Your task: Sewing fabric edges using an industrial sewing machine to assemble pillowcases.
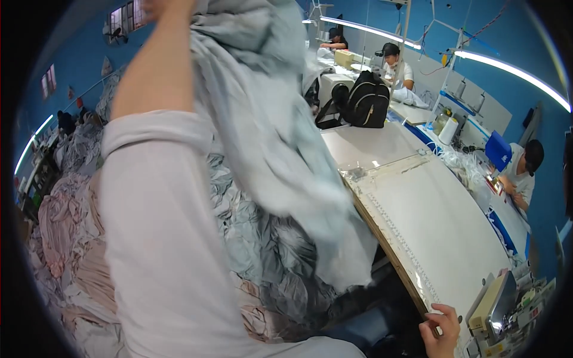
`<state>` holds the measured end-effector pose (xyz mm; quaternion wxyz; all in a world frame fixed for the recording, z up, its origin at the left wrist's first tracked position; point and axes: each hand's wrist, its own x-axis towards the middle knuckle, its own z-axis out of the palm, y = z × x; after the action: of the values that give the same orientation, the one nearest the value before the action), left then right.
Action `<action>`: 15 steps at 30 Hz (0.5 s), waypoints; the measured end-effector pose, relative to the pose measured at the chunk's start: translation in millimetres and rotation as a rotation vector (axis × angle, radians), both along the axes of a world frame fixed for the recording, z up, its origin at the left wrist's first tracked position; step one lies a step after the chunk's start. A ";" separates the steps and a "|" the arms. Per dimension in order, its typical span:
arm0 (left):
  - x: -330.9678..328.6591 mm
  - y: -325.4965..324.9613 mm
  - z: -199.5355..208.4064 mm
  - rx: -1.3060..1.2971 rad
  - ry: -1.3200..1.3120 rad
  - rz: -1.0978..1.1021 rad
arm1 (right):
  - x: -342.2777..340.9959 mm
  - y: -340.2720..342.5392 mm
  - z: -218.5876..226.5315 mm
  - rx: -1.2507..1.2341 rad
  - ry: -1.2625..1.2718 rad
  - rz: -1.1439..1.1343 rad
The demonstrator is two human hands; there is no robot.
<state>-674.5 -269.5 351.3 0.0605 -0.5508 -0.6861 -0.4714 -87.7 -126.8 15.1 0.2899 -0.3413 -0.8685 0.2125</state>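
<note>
Grey cloth (280, 143): long axis slants down rightward
Left hand (162, 8): cropped, grip untellable
Right hand (441, 330): loosely spread, by counter (439, 209) edge

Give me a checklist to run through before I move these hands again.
1. Left hand gripping the pale grey-green cloth: cannot tell; the hand is cut off at the picture's top.
2. That cloth spread flat: not ok; it hangs in folds, partly blurred.
3. Right hand free of cloth: ok; it is at the white table's edge.
4. Sewing machine switched off: cannot tell.
5. Black backpack away from the right hand: ok; far end of the table.
</note>
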 end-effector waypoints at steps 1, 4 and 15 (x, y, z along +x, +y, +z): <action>-4.2 10.8 3.5 -0.007 0.010 -0.002 | -2.1 -0.8 -6.0 -0.007 0.010 -0.002; -47.0 79.7 -6.6 0.619 0.944 0.683 | -9.5 1.5 -17.2 -0.176 0.062 -0.024; -70.5 86.8 -590.7 -0.772 -0.191 0.899 | -8.0 26.1 -15.9 -0.129 -0.027 0.023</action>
<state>-745.0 -182.7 -239.4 -0.0125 -0.1439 -0.9759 -0.1638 -95.7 -100.7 -0.8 0.2531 -0.3522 -0.8607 0.2667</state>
